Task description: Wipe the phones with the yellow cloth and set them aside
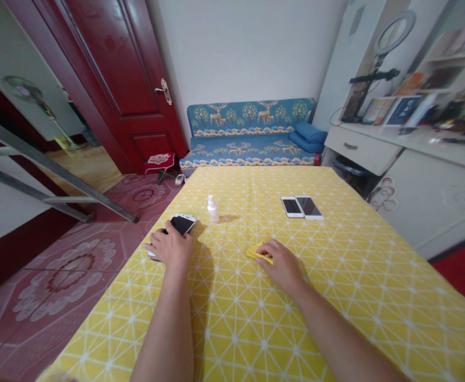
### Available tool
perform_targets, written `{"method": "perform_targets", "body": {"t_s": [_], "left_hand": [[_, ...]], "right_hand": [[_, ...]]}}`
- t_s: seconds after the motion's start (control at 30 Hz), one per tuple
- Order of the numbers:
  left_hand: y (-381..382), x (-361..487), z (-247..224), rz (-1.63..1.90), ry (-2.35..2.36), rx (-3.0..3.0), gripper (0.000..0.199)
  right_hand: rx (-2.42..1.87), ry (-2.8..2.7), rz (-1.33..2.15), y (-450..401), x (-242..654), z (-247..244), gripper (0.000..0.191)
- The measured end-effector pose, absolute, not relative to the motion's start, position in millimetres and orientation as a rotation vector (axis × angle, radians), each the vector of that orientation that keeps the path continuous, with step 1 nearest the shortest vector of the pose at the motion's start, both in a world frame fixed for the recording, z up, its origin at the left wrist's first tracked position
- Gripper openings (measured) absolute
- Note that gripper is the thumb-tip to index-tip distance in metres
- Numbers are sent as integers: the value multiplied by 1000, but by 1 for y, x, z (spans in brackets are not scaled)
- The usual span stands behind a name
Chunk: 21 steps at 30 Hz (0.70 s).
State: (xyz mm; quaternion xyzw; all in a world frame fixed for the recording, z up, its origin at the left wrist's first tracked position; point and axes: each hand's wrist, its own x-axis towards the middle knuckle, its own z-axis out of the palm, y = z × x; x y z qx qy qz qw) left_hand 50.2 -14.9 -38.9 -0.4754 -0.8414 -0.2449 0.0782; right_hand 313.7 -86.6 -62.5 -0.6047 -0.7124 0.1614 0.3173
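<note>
Already, two phones (307, 207) lie at the bench's (248, 329) two o'clock; the left hand (171, 246) grips a third phone (182, 225) at ten. The right hand (279, 261) pinches what looks like cloth (253, 251), not yet touching that phone.

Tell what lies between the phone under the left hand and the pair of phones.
In the head view: a bottle, closer to the phone, then bare tablecloth toward the pair.

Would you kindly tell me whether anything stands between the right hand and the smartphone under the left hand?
Only the left hand, covering part of the smartphone; the white bottle stands just beyond the direct path.
</note>
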Motion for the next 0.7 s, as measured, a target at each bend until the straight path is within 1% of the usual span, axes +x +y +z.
{"method": "perform_targets", "body": {"t_s": [0.27,0.43,0.53,0.6,0.7], "left_hand": [[-16,49,-40,-657,-2495,-1405,55],[-18,51,-40,-733,-2485,-1404,46],[-17,51,-37,-828,-2509,-1356,46],[-15,51,-34,-938,-2454,-1369,52],[-14,58,-30,-1263,-2230,-1459,64]], "right_hand": [[-1579,-1868,447,-87,315,-63,5],[-1573,-1865,454,-85,315,-66,6],[-1565,-1860,464,-85,315,-67,6],[-1561,-1862,464,-85,316,-66,6],[-1561,-1869,445,-85,316,-64,6]]}}
